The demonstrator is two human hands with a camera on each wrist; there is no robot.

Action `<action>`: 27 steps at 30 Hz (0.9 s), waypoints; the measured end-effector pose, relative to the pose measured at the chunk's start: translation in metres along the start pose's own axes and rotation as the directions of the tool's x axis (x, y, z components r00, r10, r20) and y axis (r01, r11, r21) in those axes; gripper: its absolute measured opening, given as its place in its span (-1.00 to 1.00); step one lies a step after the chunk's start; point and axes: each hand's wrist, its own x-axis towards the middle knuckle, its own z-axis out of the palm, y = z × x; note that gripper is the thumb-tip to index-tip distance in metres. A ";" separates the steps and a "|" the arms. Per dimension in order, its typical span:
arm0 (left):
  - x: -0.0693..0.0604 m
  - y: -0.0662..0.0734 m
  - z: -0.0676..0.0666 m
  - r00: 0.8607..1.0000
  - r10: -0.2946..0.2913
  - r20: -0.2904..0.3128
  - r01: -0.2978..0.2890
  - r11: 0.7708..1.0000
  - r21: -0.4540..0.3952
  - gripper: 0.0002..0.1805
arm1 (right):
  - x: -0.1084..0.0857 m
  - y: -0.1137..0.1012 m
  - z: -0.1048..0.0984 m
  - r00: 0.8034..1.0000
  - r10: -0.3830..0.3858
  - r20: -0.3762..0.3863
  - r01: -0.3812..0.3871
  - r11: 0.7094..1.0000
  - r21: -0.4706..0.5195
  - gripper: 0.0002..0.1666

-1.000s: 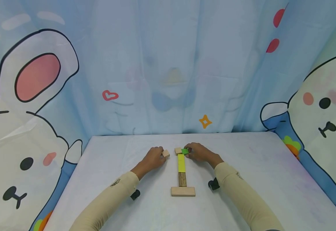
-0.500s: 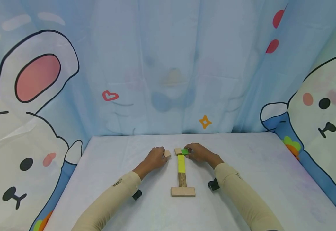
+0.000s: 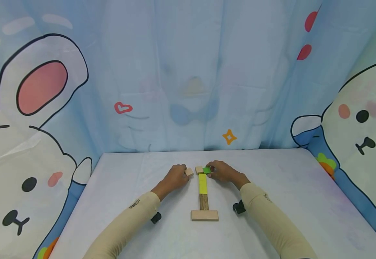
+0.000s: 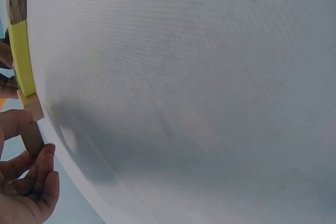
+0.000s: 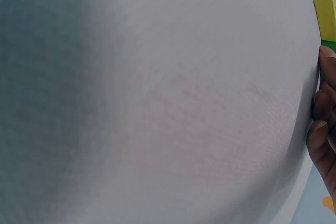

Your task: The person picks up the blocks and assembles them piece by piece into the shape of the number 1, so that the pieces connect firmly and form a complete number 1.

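Note:
Between thumb and fingers my left hand [image 3: 176,176] pinches a small plain wooden block [image 3: 189,172], just left of a row of blocks. In the left wrist view that held block [image 4: 32,139] is close to another plain block [image 4: 32,106]; whether they touch cannot be told. My right hand [image 3: 221,170] pinches a green block [image 3: 206,170], which sits against the plain block [image 3: 199,169] at the row's far end. Toward me lie a yellow block [image 3: 202,183], a dark-grained wooden block [image 3: 203,202] and a wider plain block [image 3: 205,216] set crosswise.
A white cloth covers the table [image 3: 259,230]. Behind its far edge hangs a light blue curtain [image 3: 188,72] with printed cartoon animals. A small dark camera sits under each wrist, the right wrist camera [image 3: 239,207] being right of the blocks.
My left hand has moved slightly right with its plain block, narrowing the gap to the far end of the row. The right hand and the other blocks have stayed in place.

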 end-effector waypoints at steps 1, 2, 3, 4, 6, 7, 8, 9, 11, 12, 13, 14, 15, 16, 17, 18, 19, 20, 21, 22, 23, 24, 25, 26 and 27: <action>0.000 0.000 0.000 1.000 -0.001 -0.001 0.001 1.000 0.003 -0.63 | 0.000 0.000 0.000 1.000 -0.001 0.000 0.001 1.000 -0.001 -0.51; 0.001 0.001 0.001 1.000 -0.001 -0.002 0.001 1.000 0.004 -0.63 | 0.000 0.000 0.000 1.000 0.001 0.000 -0.001 1.000 0.003 -0.51; 0.001 0.001 0.001 1.000 -0.003 -0.004 0.003 1.000 0.003 -0.63 | 0.000 0.000 0.000 1.000 -0.001 -0.001 0.001 1.000 0.003 -0.51; 0.001 0.001 0.001 1.000 -0.003 -0.005 0.003 1.000 0.005 -0.64 | -0.001 -0.001 0.000 1.000 -0.003 -0.001 0.003 1.000 0.004 -0.51; 0.002 0.002 0.002 1.000 -0.004 -0.005 0.004 1.000 0.005 -0.64 | -0.002 -0.002 -0.001 1.000 -0.011 -0.003 0.011 1.000 0.003 -0.51; 0.002 0.002 0.002 1.000 -0.005 -0.003 0.005 1.000 0.004 -0.64 | -0.002 -0.002 -0.001 1.000 -0.012 -0.004 0.012 1.000 0.003 -0.52; 0.003 0.002 0.002 1.000 -0.005 -0.002 0.005 1.000 0.004 -0.64 | -0.002 -0.002 -0.002 1.000 -0.014 -0.005 0.014 1.000 0.004 -0.52; 0.003 0.003 0.002 1.000 -0.005 0.000 0.005 1.000 0.006 -0.64 | -0.002 -0.002 -0.001 1.000 -0.016 -0.007 0.016 1.000 0.002 -0.52; 0.004 0.003 0.002 1.000 -0.003 0.002 0.003 1.000 0.002 -0.64 | -0.002 -0.002 -0.001 1.000 -0.016 -0.008 0.016 1.000 0.000 -0.52; 0.004 0.003 0.002 1.000 -0.003 0.002 0.003 1.000 0.002 -0.64 | -0.002 -0.002 -0.001 1.000 -0.015 -0.009 0.015 1.000 -0.001 -0.52; 0.004 0.004 0.002 1.000 -0.003 0.001 0.003 1.000 0.002 -0.63 | -0.002 -0.002 -0.001 1.000 -0.012 -0.009 0.012 1.000 0.000 -0.52; 0.004 0.004 0.002 1.000 -0.002 0.000 0.002 1.000 0.000 -0.63 | -0.002 -0.001 0.000 1.000 -0.010 -0.009 0.010 1.000 0.000 -0.52; 0.004 0.004 0.002 1.000 -0.001 0.001 0.001 1.000 -0.001 -0.63 | -0.002 -0.001 0.000 1.000 -0.009 -0.009 0.009 1.000 -0.001 -0.52; 0.004 0.004 0.002 1.000 0.002 -0.002 -0.002 1.000 -0.002 -0.64 | -0.001 -0.001 0.000 1.000 -0.008 -0.010 0.008 1.000 -0.002 -0.52; 0.004 0.005 0.003 1.000 0.003 -0.002 -0.003 1.000 0.000 -0.64 | -0.001 -0.001 0.000 1.000 -0.009 -0.010 0.009 1.000 -0.003 -0.52; 0.005 0.005 0.003 1.000 0.004 -0.003 -0.004 1.000 0.000 -0.64 | -0.001 -0.001 0.000 1.000 -0.010 -0.009 0.010 1.000 -0.005 -0.51; 0.005 0.005 0.003 1.000 0.006 -0.004 -0.006 1.000 -0.002 -0.64 | -0.001 -0.001 0.000 1.000 -0.010 -0.009 0.010 1.000 -0.006 -0.51; 0.005 0.005 0.003 1.000 0.007 -0.004 -0.007 1.000 -0.003 -0.64 | -0.001 -0.001 0.000 1.000 -0.011 -0.009 0.011 1.000 -0.008 -0.51; 0.005 0.005 0.004 1.000 0.009 -0.004 -0.009 1.000 -0.003 -0.65 | -0.001 -0.001 0.000 1.000 -0.012 -0.009 0.011 1.000 -0.011 -0.51; 0.005 0.005 0.004 1.000 0.011 -0.007 -0.011 1.000 -0.007 -0.65 | -0.001 -0.001 0.000 1.000 -0.014 -0.008 0.013 1.000 -0.014 -0.51; 0.005 0.005 0.005 1.000 0.012 -0.009 -0.012 1.000 -0.008 -0.65 | -0.002 -0.001 0.000 1.000 -0.017 -0.007 0.016 1.000 -0.017 -0.51; 0.006 0.005 0.005 1.000 0.015 -0.013 -0.016 1.000 -0.009 -0.65 | -0.002 -0.001 -0.001 1.000 -0.018 -0.006 0.018 1.000 -0.016 -0.51; 0.006 0.004 0.006 1.000 0.019 -0.015 -0.019 1.000 -0.009 -0.65 | -0.002 -0.001 -0.001 1.000 -0.019 -0.006 0.019 1.000 -0.015 -0.51; 0.006 0.004 0.006 1.000 0.022 -0.017 -0.022 1.000 -0.008 -0.66 | -0.003 -0.002 -0.002 1.000 -0.021 -0.005 0.021 1.000 -0.013 -0.51; 0.007 0.004 0.007 0.999 0.027 -0.021 -0.027 1.000 -0.005 -0.66 | -0.003 -0.002 -0.002 1.000 -0.022 -0.004 0.022 1.000 -0.010 -0.51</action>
